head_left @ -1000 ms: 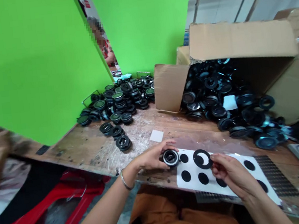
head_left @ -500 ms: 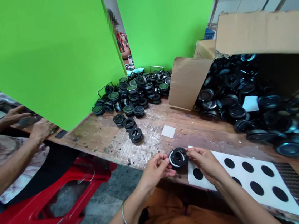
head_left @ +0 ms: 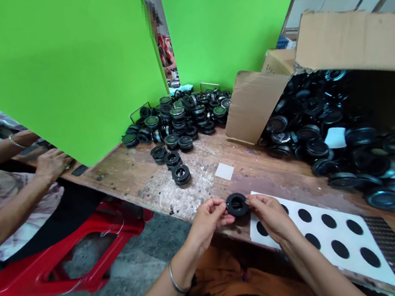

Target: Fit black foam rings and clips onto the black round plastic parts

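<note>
A round black part [head_left: 236, 204] is held between both hands just above the near edge of the worn wooden bench [head_left: 130, 179]. My left hand [head_left: 208, 218] pinches its left side, with a metal bangle on that wrist. My right hand [head_left: 268, 215] pinches its right side. Under my right hand lies a white sheet [head_left: 351, 249] printed with black discs. Three more black parts [head_left: 172, 159] stand in a row further back on the bench.
A heap of black parts [head_left: 179, 116] sits at the back by the green screen. A tipped cardboard box [head_left: 346, 45] spills black parts [head_left: 328, 138] on the right. A small white square [head_left: 224, 171] lies mid-bench. Another person's hand [head_left: 52, 163] works at the left, above a red stool [head_left: 90, 269].
My right hand carried the black ring from above the sheet to the part in my left hand. Both hands now hold it together, its face showing all black, no silver rim.
</note>
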`<state>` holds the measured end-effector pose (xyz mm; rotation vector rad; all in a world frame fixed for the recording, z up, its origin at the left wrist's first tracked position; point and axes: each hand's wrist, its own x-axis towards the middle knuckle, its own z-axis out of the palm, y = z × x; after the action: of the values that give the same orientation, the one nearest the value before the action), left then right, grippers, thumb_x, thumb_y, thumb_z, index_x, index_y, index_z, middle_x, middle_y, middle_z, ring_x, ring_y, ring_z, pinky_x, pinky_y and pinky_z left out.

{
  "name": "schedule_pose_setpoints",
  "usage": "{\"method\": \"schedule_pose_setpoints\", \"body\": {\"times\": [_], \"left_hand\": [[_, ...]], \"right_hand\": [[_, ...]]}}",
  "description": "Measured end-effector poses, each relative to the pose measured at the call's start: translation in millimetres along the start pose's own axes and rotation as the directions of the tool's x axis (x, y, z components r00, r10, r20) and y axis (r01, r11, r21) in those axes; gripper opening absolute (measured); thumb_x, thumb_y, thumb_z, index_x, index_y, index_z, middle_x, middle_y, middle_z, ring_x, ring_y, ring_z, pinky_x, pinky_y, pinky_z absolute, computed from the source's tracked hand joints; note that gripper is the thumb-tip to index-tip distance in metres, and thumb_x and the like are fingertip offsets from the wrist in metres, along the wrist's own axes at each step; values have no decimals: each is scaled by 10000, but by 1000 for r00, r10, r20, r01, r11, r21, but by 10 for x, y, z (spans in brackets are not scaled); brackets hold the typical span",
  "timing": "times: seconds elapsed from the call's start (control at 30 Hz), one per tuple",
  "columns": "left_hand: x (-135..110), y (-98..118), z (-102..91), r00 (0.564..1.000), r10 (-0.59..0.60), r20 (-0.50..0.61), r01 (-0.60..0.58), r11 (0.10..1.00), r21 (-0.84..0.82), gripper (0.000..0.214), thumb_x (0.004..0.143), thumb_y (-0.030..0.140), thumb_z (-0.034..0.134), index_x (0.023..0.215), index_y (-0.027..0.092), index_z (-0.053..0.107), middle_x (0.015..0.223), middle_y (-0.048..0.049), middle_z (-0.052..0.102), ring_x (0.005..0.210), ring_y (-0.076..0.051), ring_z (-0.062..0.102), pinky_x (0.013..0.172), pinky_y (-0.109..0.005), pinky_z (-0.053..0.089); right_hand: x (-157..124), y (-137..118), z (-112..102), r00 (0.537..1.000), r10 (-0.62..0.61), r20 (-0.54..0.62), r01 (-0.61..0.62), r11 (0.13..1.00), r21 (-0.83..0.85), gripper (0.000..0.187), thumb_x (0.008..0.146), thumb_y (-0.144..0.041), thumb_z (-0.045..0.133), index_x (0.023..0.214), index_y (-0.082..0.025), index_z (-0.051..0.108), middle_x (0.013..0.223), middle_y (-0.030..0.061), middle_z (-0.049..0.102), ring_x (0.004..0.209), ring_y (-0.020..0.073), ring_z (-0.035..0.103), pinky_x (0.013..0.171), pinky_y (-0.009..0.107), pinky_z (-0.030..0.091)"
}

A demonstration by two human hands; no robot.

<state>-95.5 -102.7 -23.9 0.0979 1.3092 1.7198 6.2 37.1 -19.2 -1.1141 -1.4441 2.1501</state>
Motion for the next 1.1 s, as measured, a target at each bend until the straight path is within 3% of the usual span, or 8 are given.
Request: {"method": "schedule_pose_setpoints", "body": {"times": [0.73,0.93,1.03,1.1], "left_hand": [[28,-11,30,999,39,-25,-38,998,55,408,673,403,793,883,134,567,717,-32,674,587,-131,671,604,-238,575],[45,2,54,999,40,-33,-37,996,85,379,685,379,772,898,134,576,720,-30,673,564,-127,664,578,-239,574],[60,11,68,998,34,-49,-28,994,106,358,687,371,760,880,134,574,694,-27,670,553,-134,665,564,-242,575],[73,19,79,998,33,-62,-25,992,123,353,680,367,758,869,134,572,673,-22,664,538,-140,664,545,-245,574]], "right_hand": [[-46,-21,45,995,-95,-28,91,988,-122,144,621,-291,679,572,-167,625,674,13,628,652,137,504,662,252,378],[-35,18,25,988,-151,-31,140,964,-226,170,664,-326,655,601,-177,601,667,7,610,642,144,502,646,263,374],[-59,-10,25,953,-302,27,280,845,-456,159,736,-300,572,620,-193,552,680,15,578,661,158,501,654,276,365],[-84,-68,26,892,-435,122,398,630,-667,150,757,-245,527,617,-203,495,672,16,548,670,165,488,646,283,339]]}}
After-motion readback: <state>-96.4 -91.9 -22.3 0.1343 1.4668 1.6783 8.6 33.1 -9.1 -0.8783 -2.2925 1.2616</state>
